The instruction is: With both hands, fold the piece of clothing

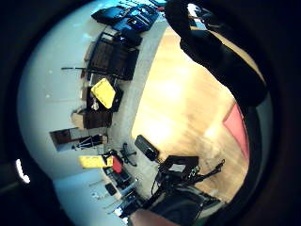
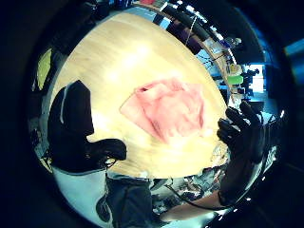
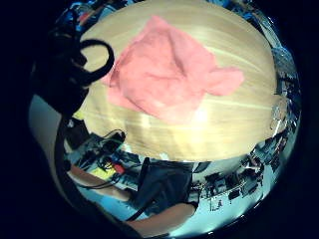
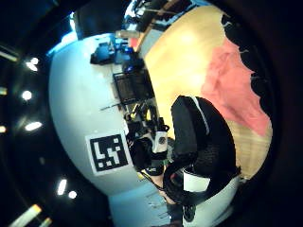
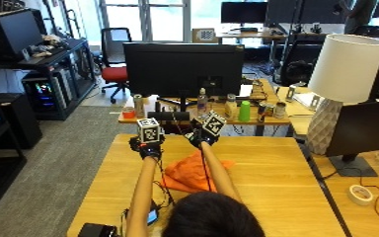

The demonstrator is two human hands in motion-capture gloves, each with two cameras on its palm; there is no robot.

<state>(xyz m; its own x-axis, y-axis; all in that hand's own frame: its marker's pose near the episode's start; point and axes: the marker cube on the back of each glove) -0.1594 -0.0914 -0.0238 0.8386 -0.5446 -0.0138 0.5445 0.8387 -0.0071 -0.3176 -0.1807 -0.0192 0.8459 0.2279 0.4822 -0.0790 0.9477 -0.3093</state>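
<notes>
An orange piece of clothing (image 5: 188, 174) lies crumpled in a loose heap on the wooden table (image 5: 275, 168), just in front of the person. Both hands hover above the table beyond the heap and hold nothing. My left hand (image 5: 149, 147) is off the cloth's far left side, and my right hand (image 5: 203, 138) is over its far edge. The left thumb side palm view shows the cloth (image 2: 168, 109) flat on the wood and the right hand (image 2: 242, 137) with fingers spread. The heap (image 3: 164, 79) lies below the right palm, untouched.
A large black monitor (image 5: 183, 69) stands on the desk behind the table's far edge, with bottles and cans beside it. A white lamp (image 5: 340, 94) and a roll of tape (image 5: 360, 194) are at the right. A black device (image 5: 97, 230) sits at the table's front left corner.
</notes>
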